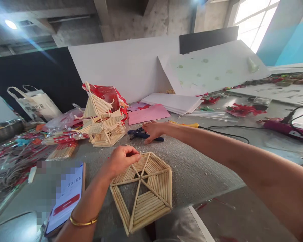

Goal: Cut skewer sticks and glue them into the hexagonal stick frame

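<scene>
A flat hexagonal frame of thin wooden sticks lies near the table's front edge, its sections partly filled with rows of sticks. My left hand is at its upper left edge, thumb and fingers pinched together; what they hold is too small to make out. Farther forward, my right hand reaches over dark blue-handled pliers, fingers spread and touching or just above them. Behind my left hand stands a tiered stick model with pointed roofs.
A phone lies at the left, near bundled sticks and plastic bags. Pink paper and white boards lie at the back. A yellow-handled tool with a black cord is beyond my right forearm; a purple tool lies at right.
</scene>
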### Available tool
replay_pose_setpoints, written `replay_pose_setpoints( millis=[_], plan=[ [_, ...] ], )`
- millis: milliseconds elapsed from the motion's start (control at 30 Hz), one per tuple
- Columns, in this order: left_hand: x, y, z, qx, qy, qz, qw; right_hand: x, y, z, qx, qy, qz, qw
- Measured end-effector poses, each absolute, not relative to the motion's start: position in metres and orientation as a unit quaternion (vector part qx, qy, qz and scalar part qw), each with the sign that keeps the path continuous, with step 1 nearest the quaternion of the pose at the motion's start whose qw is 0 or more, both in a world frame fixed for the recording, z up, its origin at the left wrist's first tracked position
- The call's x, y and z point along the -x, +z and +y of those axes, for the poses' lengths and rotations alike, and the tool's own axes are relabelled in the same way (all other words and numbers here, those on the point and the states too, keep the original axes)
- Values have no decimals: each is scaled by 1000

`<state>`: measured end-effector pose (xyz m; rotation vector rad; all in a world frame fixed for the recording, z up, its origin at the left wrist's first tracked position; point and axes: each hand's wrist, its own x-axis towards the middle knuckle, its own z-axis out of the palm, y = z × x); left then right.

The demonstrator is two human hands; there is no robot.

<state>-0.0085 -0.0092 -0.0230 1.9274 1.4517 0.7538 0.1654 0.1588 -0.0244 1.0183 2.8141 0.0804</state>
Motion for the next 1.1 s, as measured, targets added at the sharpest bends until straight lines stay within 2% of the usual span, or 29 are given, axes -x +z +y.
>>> replay_pose_setpoints(
  millis=[133,333,567,700,867,1000,1100],
  plan=[
    [15,-29,-3,-686,349,569,291,-158,-21,178,-322,5,942,93],
    [22,-29,2,-623,428,592,280,-151,-12,179,-352,52,931,83],
    [31,-40,12,-614,457,602,228,-161,-8,135,-370,91,924,5],
    [32,-45,15,-610,464,611,200,-183,4,109,-459,32,883,-94],
    [25,-44,12,-611,474,611,170,-202,9,87,-516,-144,829,-162],
    [19,-42,7,-616,491,596,154,-201,-5,71,-473,-5,867,-160],
    [17,-44,6,-614,505,592,136,-195,-15,61,-452,20,879,-149]
  ],
)
